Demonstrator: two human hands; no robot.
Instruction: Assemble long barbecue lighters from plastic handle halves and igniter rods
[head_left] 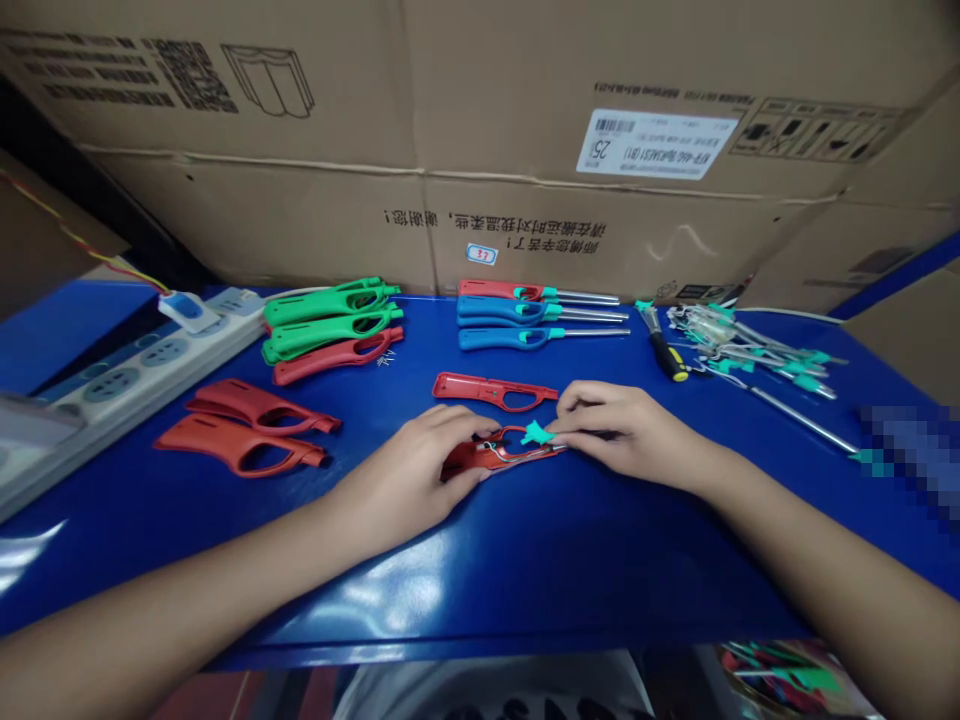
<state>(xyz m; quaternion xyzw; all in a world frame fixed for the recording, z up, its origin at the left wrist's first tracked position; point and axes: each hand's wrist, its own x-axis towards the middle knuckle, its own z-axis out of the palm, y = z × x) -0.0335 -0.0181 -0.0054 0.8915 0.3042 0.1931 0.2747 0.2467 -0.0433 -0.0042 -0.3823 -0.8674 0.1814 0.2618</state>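
Note:
In front of me, my left hand grips the handle end of an orange-red lighter shell half, its open inner side facing up. Thin wire and a metal part lie inside it. At the shell's front end, the fingers of my right hand pinch a teal trigger; how far they also hold the metal tube beside it is hidden. Just beyond both hands, a second red shell half lies with its hollow side up.
Green shells and red shells lie to the left beside a power strip. Assembled lighters lie at the back. A screwdriver and several metal-tube inner parts are at the right. A cardboard box walls off the back.

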